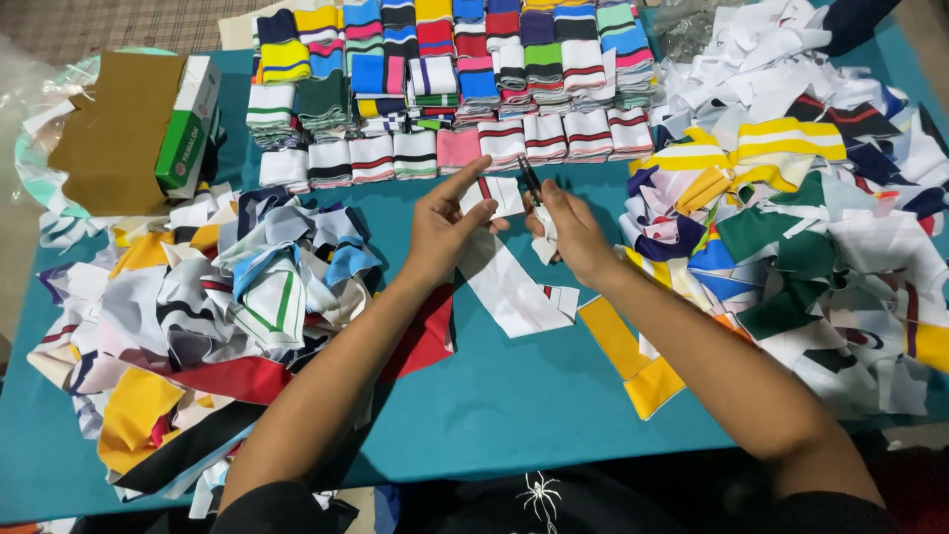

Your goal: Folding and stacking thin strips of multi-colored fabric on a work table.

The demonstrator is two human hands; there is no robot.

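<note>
- Tabletop point(514, 396) in teal cloth fills most of the view; its near edge is cut off by the person's dark clothing and its far corners run out of frame
- Heap of mixed fabric scraps point(227, 316) on the left, white, yellow, red, black and blue all tangled; how many pieces lie in it cannot be told, and its lower part slides off the table edge
- Second scrap pile point(820, 227) on the right, reaching the right border of the picture, where it is cut off
- Rows of folded striped knit bands point(445, 79) stacked along the far side, the top row clipped by the upper edge
- Brown cardboard sheet point(119, 129) with a green and white carton point(190, 124) leaning on it, far left; crinkled clear plastic beneath is only partly seen
- White fabric strip point(509, 287) lies in the middle of the table, running from both hands down towards the person; its upper end is lifted between the hands
- Left hand point(445, 232) pinches the strip's upper end, thumb and middle fingers closed on it, forefinger stretched out straight
- Right hand point(571, 229) is curled shut around a small dark tool point(530, 180), just beside the strip's top; only its thin tip shows, so whether it is scissors or a clipper cannot be told
</note>
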